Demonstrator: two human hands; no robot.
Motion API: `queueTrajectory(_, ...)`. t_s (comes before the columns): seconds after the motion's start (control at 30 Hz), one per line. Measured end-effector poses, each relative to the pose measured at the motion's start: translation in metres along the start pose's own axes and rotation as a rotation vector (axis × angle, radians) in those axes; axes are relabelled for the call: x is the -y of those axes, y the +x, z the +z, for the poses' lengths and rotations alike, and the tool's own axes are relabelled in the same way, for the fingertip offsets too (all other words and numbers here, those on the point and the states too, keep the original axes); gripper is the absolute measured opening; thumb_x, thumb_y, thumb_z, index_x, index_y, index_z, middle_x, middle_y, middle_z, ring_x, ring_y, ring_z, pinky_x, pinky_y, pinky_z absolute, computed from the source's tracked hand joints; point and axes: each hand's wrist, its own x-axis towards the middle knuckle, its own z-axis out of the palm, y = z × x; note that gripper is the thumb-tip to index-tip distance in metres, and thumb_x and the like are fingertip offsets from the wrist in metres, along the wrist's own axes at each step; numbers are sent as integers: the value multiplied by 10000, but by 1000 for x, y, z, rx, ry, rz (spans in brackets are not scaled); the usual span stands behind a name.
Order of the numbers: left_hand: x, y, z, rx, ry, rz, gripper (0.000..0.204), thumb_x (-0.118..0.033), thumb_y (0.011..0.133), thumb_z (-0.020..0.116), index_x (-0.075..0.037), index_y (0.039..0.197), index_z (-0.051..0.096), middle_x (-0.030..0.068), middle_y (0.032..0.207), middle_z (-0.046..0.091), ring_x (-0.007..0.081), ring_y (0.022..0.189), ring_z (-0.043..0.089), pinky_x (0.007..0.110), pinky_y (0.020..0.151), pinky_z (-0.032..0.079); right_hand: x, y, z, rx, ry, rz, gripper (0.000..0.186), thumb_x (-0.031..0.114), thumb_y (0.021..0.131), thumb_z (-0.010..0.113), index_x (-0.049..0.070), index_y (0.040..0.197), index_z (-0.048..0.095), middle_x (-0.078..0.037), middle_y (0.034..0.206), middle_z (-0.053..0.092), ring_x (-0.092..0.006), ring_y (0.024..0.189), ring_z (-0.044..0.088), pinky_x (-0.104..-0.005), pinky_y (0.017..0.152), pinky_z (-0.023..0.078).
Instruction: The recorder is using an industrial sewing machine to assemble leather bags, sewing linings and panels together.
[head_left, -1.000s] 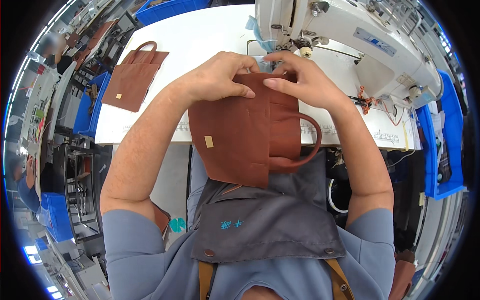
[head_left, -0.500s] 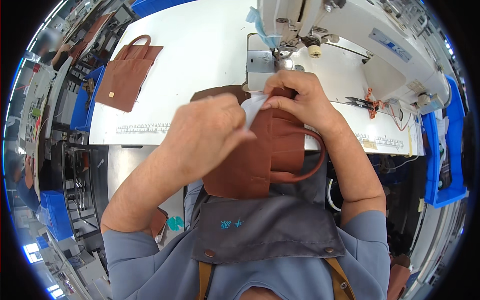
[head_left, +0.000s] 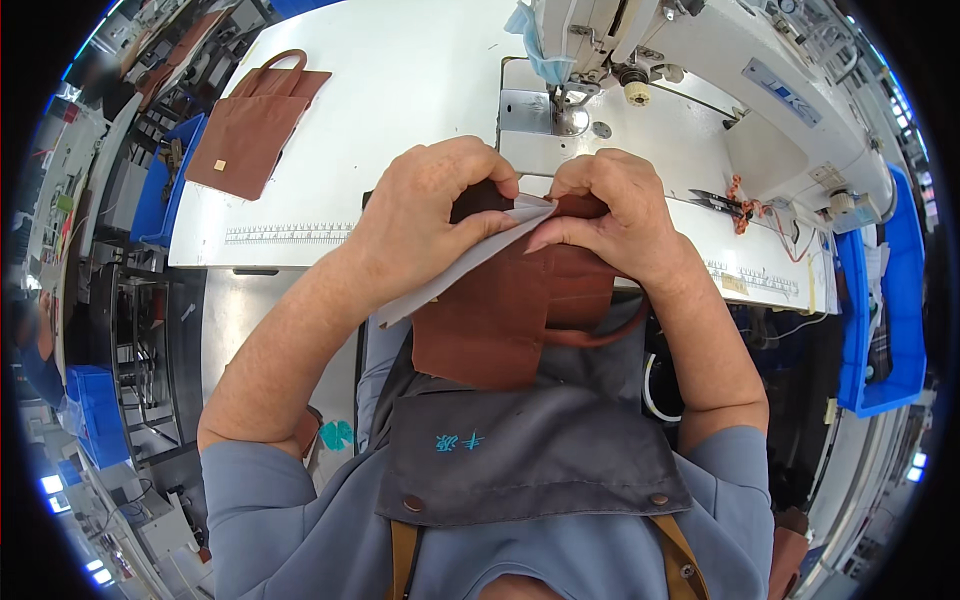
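Note:
A brown handbag piece (head_left: 480, 325) hangs over the table's front edge toward my lap, its curved handle (head_left: 600, 338) on the right side. Along its upper edge runs a white sheet (head_left: 450, 258), perhaps lining, slanting down to the left. My left hand (head_left: 430, 210) is closed, thumb and fingers pinching the white sheet and the dark edge behind it. Close by, my right hand (head_left: 625, 215) pinches the bag's upper edge where the white sheet's tip ends. Both hands are just in front of the sewing machine's presser foot (head_left: 562, 100), apart from it.
The white sewing machine (head_left: 800, 105) spans the back right, a light-blue face mask (head_left: 545, 52) hanging on it. A second brown handbag (head_left: 250, 140) lies at the table's left. Thread snips (head_left: 712, 203) with orange cord lie at right. Blue bins (head_left: 900, 385) flank the table.
My left hand, blurred before, has moved up and now pinches the edge beside my right hand. More of the white sheet shows, stretching down to the left.

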Motion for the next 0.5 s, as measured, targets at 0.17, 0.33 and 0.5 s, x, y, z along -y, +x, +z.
queueTrajectory(0.17,-10,-10,3,-151,-54,-75,245,-96,750,847,-46,916,673,61,860,629,203,774,633,322,698,512,-2,-4,-2,-62,40,37,537,405,590,921,111,925,621,-9,715,664,-186,603,637,-300,559,479)
queueTrajectory(0.33,-17,-15,3,-194,66,-20,239,-109,730,856,-54,870,670,56,887,615,214,803,614,339,711,494,1,-1,-2,-71,31,1,557,432,579,914,108,921,617,-7,700,658,-189,604,639,-299,558,479)
queueTrajectory(0.5,-16,-17,5,-206,226,84,237,-132,710,866,-70,821,667,39,939,621,216,845,608,350,760,466,3,-2,-1,-40,15,2,571,463,573,904,112,917,612,-2,690,656,-190,605,643,-297,561,484)
